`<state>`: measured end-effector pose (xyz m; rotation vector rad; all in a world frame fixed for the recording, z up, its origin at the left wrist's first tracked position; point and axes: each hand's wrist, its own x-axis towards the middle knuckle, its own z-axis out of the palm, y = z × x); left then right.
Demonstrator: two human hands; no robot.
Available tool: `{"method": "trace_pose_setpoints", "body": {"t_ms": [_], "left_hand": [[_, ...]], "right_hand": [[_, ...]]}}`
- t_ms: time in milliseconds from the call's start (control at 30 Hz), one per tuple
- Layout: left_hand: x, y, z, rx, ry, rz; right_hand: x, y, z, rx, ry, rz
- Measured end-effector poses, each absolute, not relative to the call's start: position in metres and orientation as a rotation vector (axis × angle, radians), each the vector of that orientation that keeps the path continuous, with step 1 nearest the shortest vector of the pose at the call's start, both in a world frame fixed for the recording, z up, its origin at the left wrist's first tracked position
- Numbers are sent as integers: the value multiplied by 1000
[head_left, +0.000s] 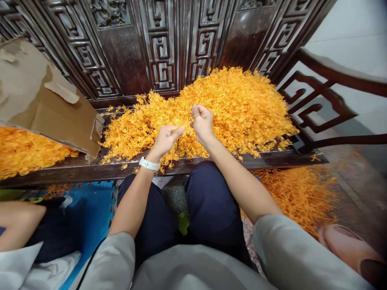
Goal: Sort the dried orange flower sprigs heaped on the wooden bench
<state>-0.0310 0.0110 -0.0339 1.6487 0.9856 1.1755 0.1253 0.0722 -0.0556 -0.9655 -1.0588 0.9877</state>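
A large heap of small, thin orange pieces, seemingly plastic, lies on a dark wooden bench. Over the front of the heap, my left hand is closed, thumb pressed to the fingers and tip pointing right. Whatever sits in that pinch is hard to tell from the orange behind it. Slightly higher and to the right, my right hand is closed in a pinch too, with a bit of orange showing at its fingertips. The two hands are a short gap apart.
A torn cardboard box stands on the bench at left, with more orange pieces by it. Carved wood panels rise behind. Thin orange strands cover the floor at right, near a chair. Another person's leg is at left.
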Motion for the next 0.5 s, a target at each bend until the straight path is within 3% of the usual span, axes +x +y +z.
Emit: {"method": "trace_pose_setpoints", "body": {"t_ms": [267, 500], "left_hand": [[-29, 10, -30, 1569, 892, 1160], [-80, 18, -33, 1215, 1045, 1384]], "right_hand": [[137, 92, -48, -896, -828, 1092], [216, 121, -56, -991, -835, 675]]}}
